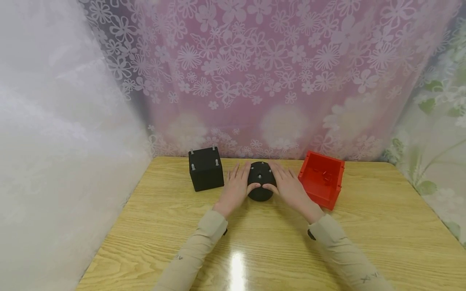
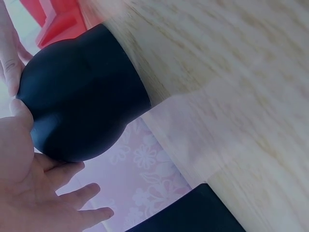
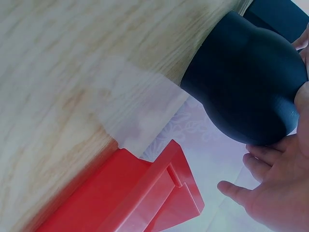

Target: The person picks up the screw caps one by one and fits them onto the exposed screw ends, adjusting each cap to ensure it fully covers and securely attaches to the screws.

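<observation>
A black rounded block (image 1: 260,195) with a narrower base stands on the wooden table, with several small metal bolts (image 1: 260,176) in its top. My left hand (image 1: 234,188) rests along its left side, fingers fairly straight and the thumb on the near face. Mirroring it, my right hand (image 1: 287,188) lies against the right side, thumb pointing inward. In the left wrist view, the outer fingers of the left hand (image 2: 43,198) spread off the smooth block (image 2: 82,87). The right wrist view shows the right hand (image 3: 285,179) similarly spread, touching the block (image 3: 246,77) at its upper bulge.
Left of the hands stands a black cube (image 1: 206,179) with several upright bolts on top. Close to the right hand is a red open bin (image 1: 320,196) with small pieces inside. A flowered curtain (image 1: 255,81) hangs behind the wooden table (image 1: 269,242).
</observation>
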`<state>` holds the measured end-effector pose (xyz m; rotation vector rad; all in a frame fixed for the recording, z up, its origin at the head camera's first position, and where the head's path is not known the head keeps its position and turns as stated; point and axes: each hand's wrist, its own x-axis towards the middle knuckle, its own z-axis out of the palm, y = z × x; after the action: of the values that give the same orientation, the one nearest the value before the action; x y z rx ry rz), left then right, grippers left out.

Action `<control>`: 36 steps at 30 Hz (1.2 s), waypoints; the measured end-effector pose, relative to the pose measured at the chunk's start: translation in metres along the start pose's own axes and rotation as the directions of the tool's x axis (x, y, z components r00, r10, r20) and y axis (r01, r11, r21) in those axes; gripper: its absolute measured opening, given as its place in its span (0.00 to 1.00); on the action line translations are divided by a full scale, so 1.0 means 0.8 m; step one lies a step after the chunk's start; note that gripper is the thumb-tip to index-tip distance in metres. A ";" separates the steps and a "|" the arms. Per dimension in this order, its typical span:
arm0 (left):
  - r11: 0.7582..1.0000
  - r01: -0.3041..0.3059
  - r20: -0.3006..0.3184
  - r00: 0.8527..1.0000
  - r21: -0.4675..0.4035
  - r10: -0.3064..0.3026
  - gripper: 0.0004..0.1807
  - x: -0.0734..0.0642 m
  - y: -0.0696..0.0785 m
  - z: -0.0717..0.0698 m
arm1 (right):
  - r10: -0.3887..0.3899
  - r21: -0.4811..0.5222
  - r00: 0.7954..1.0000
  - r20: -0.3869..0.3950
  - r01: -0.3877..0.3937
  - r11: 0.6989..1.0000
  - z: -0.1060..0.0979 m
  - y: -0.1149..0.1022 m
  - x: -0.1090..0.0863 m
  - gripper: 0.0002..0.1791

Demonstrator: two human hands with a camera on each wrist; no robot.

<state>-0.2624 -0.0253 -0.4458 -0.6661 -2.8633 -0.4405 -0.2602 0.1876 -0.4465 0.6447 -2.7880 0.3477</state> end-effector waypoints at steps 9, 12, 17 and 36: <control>1.000 -0.014 -0.019 1.000 -0.007 0.014 0.45 -0.004 0.000 0.001 | -0.012 0.000 1.000 -0.023 0.012 1.000 0.003 0.000 -0.004 0.48; 1.000 -0.015 -0.028 0.999 -0.006 0.015 0.45 -0.005 0.000 0.001 | -0.014 -0.012 1.000 -0.025 0.013 1.000 0.003 0.000 -0.005 0.48; 1.000 -0.016 -0.034 0.999 -0.006 0.016 0.45 -0.008 0.001 0.001 | -0.015 -0.018 1.000 -0.022 0.015 1.000 0.002 -0.001 -0.008 0.49; 1.000 -0.021 -0.037 0.999 -0.004 0.021 0.45 -0.015 0.005 0.003 | -0.023 -0.028 0.999 -0.043 0.022 0.999 -0.001 -0.008 -0.018 0.49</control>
<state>-0.2498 -0.0259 -0.4503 -0.6809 -2.8192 -0.4514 -0.2447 0.1881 -0.4488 0.6543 -2.7374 0.3142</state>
